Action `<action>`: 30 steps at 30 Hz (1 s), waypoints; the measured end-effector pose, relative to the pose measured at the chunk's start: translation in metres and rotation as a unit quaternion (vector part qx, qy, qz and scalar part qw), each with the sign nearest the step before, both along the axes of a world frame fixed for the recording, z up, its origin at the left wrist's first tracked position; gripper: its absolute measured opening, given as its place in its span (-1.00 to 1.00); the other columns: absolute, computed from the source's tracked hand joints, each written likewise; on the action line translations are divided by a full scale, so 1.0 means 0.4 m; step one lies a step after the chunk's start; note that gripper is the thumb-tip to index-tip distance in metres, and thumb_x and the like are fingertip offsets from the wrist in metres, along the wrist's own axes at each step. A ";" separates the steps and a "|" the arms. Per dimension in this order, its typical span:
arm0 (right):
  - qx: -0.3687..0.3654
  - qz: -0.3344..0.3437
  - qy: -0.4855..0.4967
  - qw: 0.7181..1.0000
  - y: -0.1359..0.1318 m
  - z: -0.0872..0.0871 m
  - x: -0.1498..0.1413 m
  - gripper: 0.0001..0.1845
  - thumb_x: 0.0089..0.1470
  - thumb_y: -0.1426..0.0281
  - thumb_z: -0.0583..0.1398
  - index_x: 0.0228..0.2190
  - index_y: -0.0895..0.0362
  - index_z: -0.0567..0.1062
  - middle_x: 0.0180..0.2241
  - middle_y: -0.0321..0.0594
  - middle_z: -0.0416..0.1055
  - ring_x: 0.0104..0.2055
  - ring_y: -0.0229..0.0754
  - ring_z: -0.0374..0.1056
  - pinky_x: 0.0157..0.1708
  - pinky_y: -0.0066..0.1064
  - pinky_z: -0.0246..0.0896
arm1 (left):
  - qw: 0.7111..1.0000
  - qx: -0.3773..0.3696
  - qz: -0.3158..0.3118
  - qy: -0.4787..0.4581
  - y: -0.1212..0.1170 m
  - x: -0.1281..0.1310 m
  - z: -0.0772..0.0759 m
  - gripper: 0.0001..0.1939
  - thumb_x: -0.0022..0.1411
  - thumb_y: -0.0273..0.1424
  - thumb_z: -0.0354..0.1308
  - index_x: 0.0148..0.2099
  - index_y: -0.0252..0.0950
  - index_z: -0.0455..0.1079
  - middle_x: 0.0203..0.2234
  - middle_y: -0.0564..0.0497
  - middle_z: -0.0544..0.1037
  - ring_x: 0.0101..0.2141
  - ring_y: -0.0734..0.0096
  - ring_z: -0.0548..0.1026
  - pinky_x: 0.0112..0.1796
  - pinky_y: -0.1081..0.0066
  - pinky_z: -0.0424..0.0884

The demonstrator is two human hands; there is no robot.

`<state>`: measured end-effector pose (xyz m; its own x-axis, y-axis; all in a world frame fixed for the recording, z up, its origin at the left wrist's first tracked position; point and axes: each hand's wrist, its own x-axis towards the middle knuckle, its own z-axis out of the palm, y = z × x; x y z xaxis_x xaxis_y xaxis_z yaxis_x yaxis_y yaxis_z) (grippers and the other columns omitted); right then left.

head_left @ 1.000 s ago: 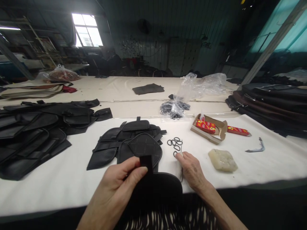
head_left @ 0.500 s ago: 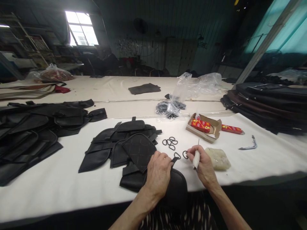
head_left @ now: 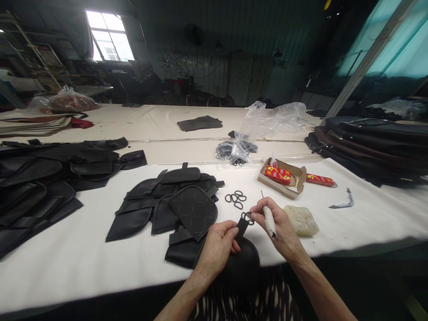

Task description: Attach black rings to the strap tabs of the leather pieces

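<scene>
My left hand (head_left: 219,245) is closed, pinching a short black strap (head_left: 242,226) on a padded black leather piece (head_left: 245,261) at the table's front edge. At the strap's tip are two black D-rings (head_left: 248,218), close together; whether both are threaded on it I cannot tell. My right hand (head_left: 279,225) pinches one of these rings between thumb and fingertip. Tucked in the same hand is an awl-like tool (head_left: 269,220) with a thin metal point and a pale wrapped handle. Several loose D-rings (head_left: 236,197) lie just beyond the strap.
Black leather pieces are piled at centre left (head_left: 137,209) and far left (head_left: 30,178). To the right are an open cardboard box (head_left: 286,191) with red packets, a yellowish block (head_left: 301,220) and a bent grey tool (head_left: 344,201). Plastic-bagged rings (head_left: 236,151) lie behind.
My right hand has moved left with its ring, bringing it against the strap's tip. My left hand has shifted its grip, and the strap now lies flatter and more visible.
</scene>
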<state>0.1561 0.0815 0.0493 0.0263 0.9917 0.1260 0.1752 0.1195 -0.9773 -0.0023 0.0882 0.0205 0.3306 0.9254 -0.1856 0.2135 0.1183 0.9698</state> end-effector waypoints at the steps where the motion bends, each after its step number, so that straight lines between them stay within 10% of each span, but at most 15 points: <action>1: -0.008 0.008 -0.001 1.000 0.003 0.001 -0.003 -0.80 0.01 0.27 0.21 -0.43 0.08 0.30 -0.38 -0.30 0.38 -0.38 -0.23 0.27 -0.36 -0.41 0.17 | 1.000 0.002 0.001 -0.004 -0.001 -0.001 0.001 -0.77 0.14 -0.35 -0.05 -0.46 -0.32 0.33 -0.74 0.07 0.38 -0.64 0.43 0.37 -0.52 0.47 0.28; 30: -0.155 0.186 0.046 0.969 0.008 0.040 0.010 -0.71 -0.13 0.29 0.32 -0.47 0.12 0.30 -0.47 -0.32 0.41 -0.45 -0.30 0.22 -0.41 -0.45 0.11 | 0.977 -0.091 -0.161 -0.102 0.017 -0.079 0.026 -0.81 0.07 -0.38 0.08 -0.37 -0.38 0.47 -0.65 0.08 0.39 -0.59 0.53 0.30 -0.50 0.52 0.17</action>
<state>0.1601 0.0849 0.0653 -0.3428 0.9247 -0.1654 0.0859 -0.1445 -0.9858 -0.0337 0.0952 0.0308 0.6465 0.7251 -0.2372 0.0716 0.2519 0.9651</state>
